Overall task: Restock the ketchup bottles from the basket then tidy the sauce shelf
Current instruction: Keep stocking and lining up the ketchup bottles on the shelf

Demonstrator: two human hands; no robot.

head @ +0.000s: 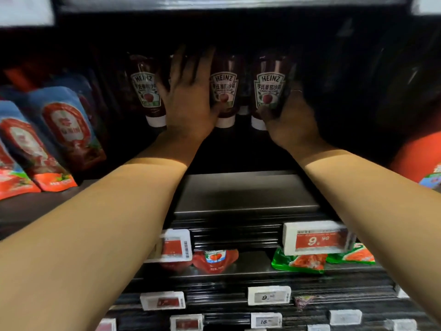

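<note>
1. At nine o'clock: blue-and-red sauce pouches leaning in a row on the shelf, well apart from both hands.
2. At eleven o'clock, deep in the shadow: left ketchup bottle, cap down, just beside the left hand.
3. Left hand: fingers straight and spread, laid flat between the left bottle and the middle ketchup bottle, touching the middle one's side. Holding nothing, seemingly steadying or nudging.
4. At one o'clock: right ketchup bottle, gripped low in the right hand, thumb across its front near the cap, other fingers hidden behind it. Whether the cap already rests on the shelf: cannot tell.
5. Down at five and six o'clock: price tags on the shelf edge, packets on the shelf below. Basket not in view.
6. Likely risks: bottles standing on narrow caps, close together, so a sideways shove from the flat left hand could topple the row like dominoes; a tilted release by the right hand could tip its bottle into the middle one; dim light at the back makes misjudging the gap easy.
</note>
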